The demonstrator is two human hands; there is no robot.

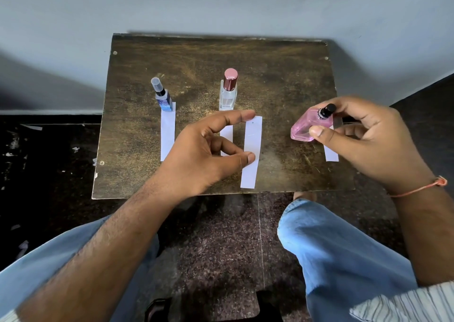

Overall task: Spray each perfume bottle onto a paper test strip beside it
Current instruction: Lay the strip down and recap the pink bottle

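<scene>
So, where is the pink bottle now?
The pink bottle is tilted in the right hand, above the table's right side, right of the paper strip the left hand holds.

Likely home room: worn wooden board (221,58) on dark speckled stone floor (216,243), plain wall (221,4).

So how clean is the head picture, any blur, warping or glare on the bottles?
Head view: centre sharp, the pink bottle in the right hand and the held strip in the left hand read clearly; wide-angle bending curves the table edges; forearms at the bottom edge soften; light is soft, no strong glare on the glass.
</scene>
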